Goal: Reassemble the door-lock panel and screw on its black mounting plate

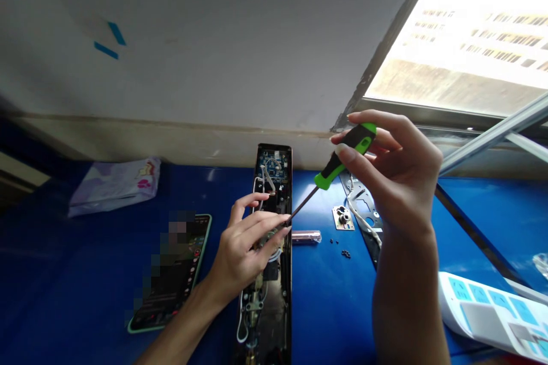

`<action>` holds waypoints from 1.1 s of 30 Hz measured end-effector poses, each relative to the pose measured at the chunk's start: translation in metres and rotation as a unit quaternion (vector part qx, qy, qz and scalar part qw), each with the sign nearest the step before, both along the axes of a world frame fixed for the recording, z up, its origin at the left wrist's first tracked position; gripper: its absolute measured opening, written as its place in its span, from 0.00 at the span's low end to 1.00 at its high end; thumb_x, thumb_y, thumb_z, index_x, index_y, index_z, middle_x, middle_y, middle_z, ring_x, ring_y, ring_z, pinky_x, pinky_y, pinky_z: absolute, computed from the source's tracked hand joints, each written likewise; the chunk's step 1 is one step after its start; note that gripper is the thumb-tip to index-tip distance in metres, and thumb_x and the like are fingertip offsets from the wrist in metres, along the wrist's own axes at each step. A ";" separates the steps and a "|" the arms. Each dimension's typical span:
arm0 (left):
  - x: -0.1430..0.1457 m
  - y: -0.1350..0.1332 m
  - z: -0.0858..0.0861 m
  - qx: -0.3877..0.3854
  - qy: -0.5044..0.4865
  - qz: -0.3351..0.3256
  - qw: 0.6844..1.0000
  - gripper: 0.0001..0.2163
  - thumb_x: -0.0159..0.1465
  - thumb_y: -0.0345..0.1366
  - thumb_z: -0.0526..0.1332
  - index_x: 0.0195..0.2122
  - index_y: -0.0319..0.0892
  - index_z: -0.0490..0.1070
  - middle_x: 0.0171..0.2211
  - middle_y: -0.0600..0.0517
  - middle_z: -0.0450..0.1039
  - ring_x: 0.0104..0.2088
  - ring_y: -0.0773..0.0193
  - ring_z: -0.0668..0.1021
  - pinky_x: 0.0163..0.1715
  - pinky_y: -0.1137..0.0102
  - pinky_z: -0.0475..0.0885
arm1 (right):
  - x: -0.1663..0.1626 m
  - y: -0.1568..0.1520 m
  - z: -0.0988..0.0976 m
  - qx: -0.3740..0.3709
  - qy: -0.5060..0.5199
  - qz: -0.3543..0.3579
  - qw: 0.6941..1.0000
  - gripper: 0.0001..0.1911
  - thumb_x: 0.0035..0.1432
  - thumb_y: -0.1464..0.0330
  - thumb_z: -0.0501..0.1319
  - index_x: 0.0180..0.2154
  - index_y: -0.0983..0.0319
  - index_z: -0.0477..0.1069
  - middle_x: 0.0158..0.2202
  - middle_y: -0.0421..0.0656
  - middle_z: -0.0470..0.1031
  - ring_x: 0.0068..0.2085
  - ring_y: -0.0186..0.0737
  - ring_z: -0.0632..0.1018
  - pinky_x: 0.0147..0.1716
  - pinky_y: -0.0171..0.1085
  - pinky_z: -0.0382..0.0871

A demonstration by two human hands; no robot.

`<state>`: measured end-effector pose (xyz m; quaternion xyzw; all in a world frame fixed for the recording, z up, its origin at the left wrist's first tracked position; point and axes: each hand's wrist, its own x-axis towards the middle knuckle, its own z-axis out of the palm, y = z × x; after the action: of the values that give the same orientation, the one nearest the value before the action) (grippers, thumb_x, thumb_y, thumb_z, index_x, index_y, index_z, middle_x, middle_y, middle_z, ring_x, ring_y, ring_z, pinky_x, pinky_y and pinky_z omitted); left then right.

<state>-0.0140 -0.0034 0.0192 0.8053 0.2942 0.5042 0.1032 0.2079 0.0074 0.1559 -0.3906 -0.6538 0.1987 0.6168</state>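
My right hand [396, 165] grips the black and green handle of a screwdriver [346, 155], whose shaft slants down to the left. My left hand [252, 239] pinches the lower end of that shaft between thumb and fingers; the tip is hidden, and whether a screw sits there I cannot tell. Below the left hand lies a long black housing [286, 291], open upward, with a blue circuit board [276, 165] at its far end, and white wires and metal parts inside. The left hand covers the housing's middle.
Right of the housing lie a shiny cylinder [306, 237], a small square metal part [343, 218], several tiny dark screws [346, 254] and a metal plate [365, 205] with a white cable. A phone [171, 279] and a purple-white packet [115, 182] lie left. A white power strip [488, 313] is lower right.
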 end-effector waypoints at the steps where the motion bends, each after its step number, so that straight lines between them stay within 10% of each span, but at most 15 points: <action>1: 0.000 0.000 0.000 0.002 -0.006 0.003 1.000 0.10 0.68 0.26 0.70 0.49 0.43 0.78 0.41 0.51 0.86 0.54 0.54 0.79 0.57 0.58 0.72 | 0.000 0.001 0.000 0.000 0.002 0.002 1.000 0.18 0.57 0.73 0.74 0.49 0.54 0.80 0.39 0.38 0.85 0.43 0.44 0.87 0.41 0.43 0.87; 33: -0.004 0.000 0.009 0.049 -0.024 0.031 0.998 0.03 0.69 0.31 0.71 0.39 0.44 0.79 0.30 0.56 0.84 0.32 0.62 0.83 0.48 0.59 0.79 | -0.006 -0.004 0.001 0.032 -0.005 -0.010 0.999 0.18 0.57 0.73 0.74 0.49 0.54 0.80 0.39 0.38 0.86 0.43 0.44 0.88 0.38 0.42 0.89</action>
<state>-0.0177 -0.0036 0.0284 0.7876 0.2919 0.5399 0.0550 0.2016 0.0035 0.1567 -0.3781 -0.6593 0.1700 0.6273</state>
